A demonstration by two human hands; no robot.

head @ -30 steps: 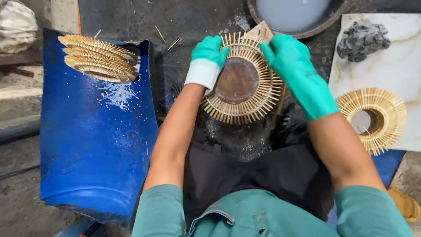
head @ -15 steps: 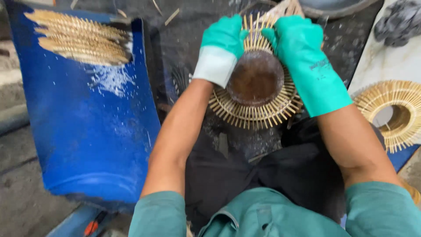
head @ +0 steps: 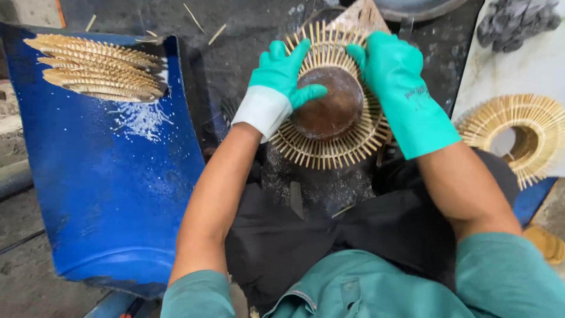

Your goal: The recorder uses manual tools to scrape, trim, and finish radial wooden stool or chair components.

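Green rubber gloves have shifted on the bamboo stick ring [head: 329, 126]: the left hand [head: 281, 79] now hooks its thumb over the brown round mould [head: 327, 101], its grip holding the ring's left edge, while the right hand [head: 395, 82] presses flat on the right side, above the lap.

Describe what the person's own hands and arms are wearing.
Both hands wear teal-green rubber gloves. The left glove is short, its cuff folded back to show a white lining at the wrist. The right glove is longer, reaching partway up the forearm, with a faint printed mark near the cuff. Both forearms are bare up to the green sleeves at the elbows.
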